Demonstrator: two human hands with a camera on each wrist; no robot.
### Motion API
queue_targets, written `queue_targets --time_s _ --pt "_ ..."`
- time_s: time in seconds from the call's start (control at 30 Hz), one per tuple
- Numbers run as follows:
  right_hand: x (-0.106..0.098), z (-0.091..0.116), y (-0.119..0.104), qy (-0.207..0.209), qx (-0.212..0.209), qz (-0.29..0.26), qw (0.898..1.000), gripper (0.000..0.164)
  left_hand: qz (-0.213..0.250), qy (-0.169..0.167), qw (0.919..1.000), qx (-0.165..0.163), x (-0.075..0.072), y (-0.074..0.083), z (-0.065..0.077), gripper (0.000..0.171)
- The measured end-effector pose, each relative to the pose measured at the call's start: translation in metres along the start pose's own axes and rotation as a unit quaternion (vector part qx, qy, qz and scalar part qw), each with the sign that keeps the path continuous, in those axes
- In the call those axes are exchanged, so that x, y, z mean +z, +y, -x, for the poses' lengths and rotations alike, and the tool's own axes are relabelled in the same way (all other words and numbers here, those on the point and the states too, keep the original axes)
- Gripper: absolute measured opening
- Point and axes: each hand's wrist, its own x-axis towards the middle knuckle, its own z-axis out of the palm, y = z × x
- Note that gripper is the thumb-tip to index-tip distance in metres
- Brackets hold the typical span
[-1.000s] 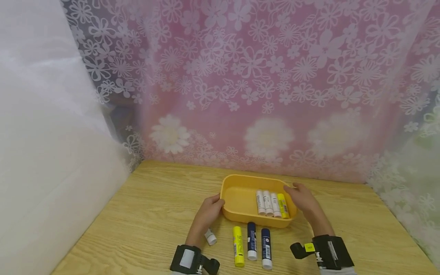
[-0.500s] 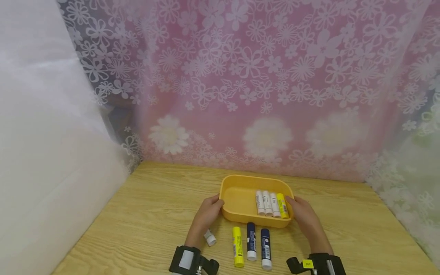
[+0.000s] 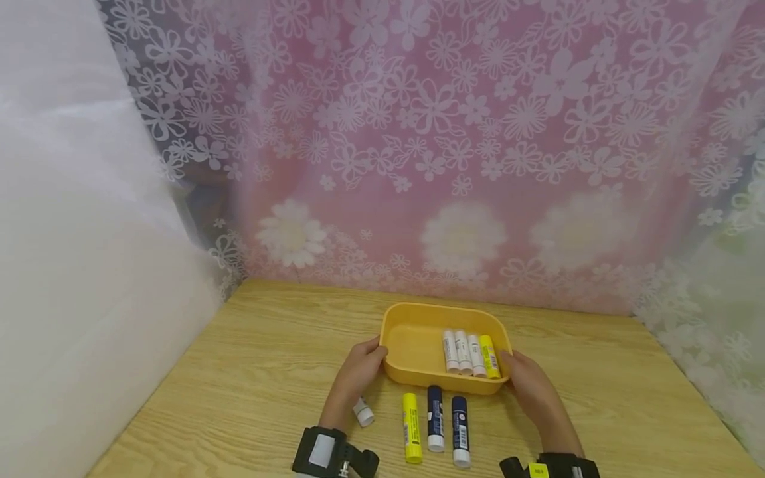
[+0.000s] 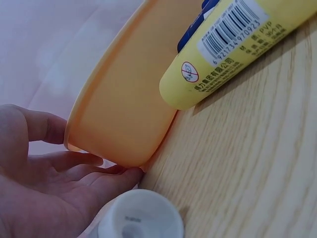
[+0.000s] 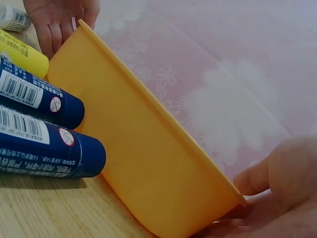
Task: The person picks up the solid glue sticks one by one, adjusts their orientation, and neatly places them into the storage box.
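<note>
A yellow plastic tray (image 3: 412,345) rests on the table with three white glue sticks (image 3: 462,352) and a yellow glue stick (image 3: 489,356) lying side by side at its right end. My left hand (image 3: 360,365) holds the tray's left end; in the left wrist view its thumb is on the rim and the fingers curl below. At the opposite end my right hand (image 3: 528,382) grips the rim, thumb on top, fingers partly hidden beneath. In front lie another yellow glue stick (image 3: 412,428) and two navy glue sticks (image 3: 461,431). A white-capped stick (image 3: 362,411) is partly hidden by my left wrist.
The wood-grain table (image 3: 257,372) extends to both sides of the tray. Behind it hangs a pink flowered curtain (image 3: 382,166), and a white sheet (image 3: 89,265) closes off the left. A black camera strap (image 3: 325,451) is on each wrist.
My right hand has come down and nearer along the tray's right end and now grips it there. My left hand keeps its hold, and the glue sticks stay in place.
</note>
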Motion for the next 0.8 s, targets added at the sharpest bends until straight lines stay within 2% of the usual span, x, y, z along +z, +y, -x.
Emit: queue_targets --time_s 0.53,0.8 --pt "-0.011 0.000 0.001 -0.046 -0.009 0.001 0.999 0.060 -0.004 -0.001 1.0000 0.003 0.000 0.001 0.001 0.050" --pt "-0.014 -0.001 0.000 -0.027 0.003 0.017 0.999 0.058 0.007 -0.002 0.9999 0.009 0.003 0.001 -0.001 0.048"
